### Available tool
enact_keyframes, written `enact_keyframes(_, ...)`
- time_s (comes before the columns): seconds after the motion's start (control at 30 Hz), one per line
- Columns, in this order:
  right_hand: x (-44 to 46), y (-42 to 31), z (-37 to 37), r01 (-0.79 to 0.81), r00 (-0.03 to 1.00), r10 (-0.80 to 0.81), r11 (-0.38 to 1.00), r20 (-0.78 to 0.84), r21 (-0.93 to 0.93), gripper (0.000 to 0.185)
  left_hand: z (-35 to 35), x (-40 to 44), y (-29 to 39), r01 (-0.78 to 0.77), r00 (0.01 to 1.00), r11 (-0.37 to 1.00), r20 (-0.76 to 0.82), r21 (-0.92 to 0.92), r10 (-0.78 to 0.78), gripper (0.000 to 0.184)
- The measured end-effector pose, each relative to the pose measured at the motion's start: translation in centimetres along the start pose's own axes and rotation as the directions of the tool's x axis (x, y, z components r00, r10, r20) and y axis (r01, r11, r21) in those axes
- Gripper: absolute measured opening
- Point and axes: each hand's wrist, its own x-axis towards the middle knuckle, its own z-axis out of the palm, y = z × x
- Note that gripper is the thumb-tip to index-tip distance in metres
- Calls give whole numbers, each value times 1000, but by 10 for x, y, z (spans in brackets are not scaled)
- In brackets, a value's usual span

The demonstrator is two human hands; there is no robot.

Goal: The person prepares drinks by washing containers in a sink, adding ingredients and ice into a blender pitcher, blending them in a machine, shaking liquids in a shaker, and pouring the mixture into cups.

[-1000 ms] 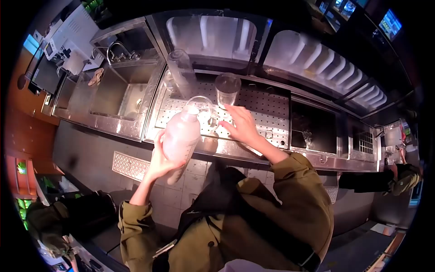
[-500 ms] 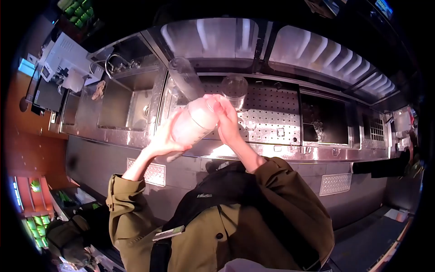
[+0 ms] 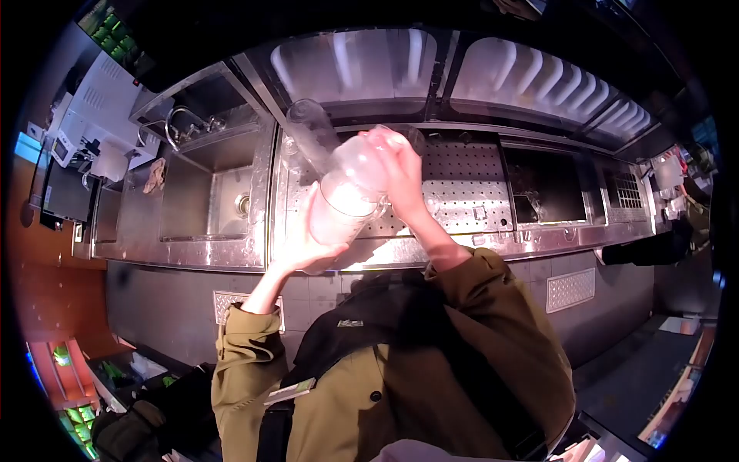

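A translucent bottle [image 3: 342,202] with pale contents leans up and to the right over the front of the perforated steel drain tray [image 3: 466,185]. My left hand [image 3: 306,240] is wrapped round its lower part. At its upper end, my right hand [image 3: 399,169] has its fingers closed on the top; glare washes out the fingertips and the cap area. Behind the bottle, a tall clear container [image 3: 309,127] stands on the tray. A clear glass is mostly hidden behind my right hand.
To the left is a steel sink [image 3: 204,196] with a faucet [image 3: 178,127] and a cloth [image 3: 155,175]. A dark recessed well [image 3: 548,185] lies right of the tray. Clear-fronted bins [image 3: 531,85] line the back. A person's dark-clothed leg [image 3: 643,252] shows at the far right.
My right hand has come from the glass to the bottle's top and closed there. The bottle, in my left hand, has tilted right and moved up and forward.
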Motion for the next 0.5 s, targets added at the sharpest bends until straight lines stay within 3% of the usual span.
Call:
enact_keyframes(0.1,-13,26,-28,-144,948,161,986,-273,80,39,-12,6,-11,-78,995,984,72,162,67,111)
enact_keyframes(0.2,-24,41,-34,-185,892,235,969,-386,163,43,-29,10,-4,-214,973,923,150,321,174,103)
enact_keyframes(0.5,-28,69,-34,-204,865,266,961,-426,186,40,-55,25,0,-221,948,843,310,490,69,98)
